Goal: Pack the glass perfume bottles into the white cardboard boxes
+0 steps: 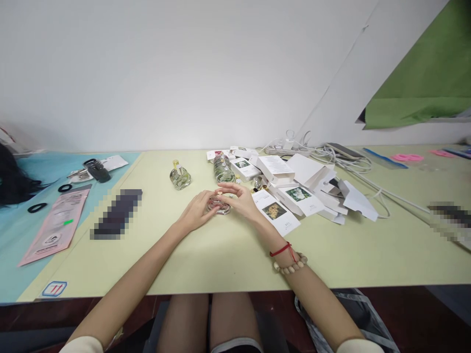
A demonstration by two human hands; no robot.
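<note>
On the table in front of me, my left hand [199,211] curls around the side of a clear glass perfume bottle [221,207]. Bent over that bottle from the right is my right hand [238,200], its thumb and fingers pinching at the bottle's top; the exact part under the fingertips is hidden. Another perfume bottle [180,177] with a gold neck leans back to the left, apart from both hands. Behind my hands, several similar glass bottles [223,169] are lined up close together. Small caps [257,183] lie right of them.
White flower-printed cartons [298,194] are heaped on the right, beside my right hand. Behind them run white cables [334,159] and a power strip [281,150]. To the left are a blurred dark object [117,214], a pink packet [57,223] and black rings [37,208].
</note>
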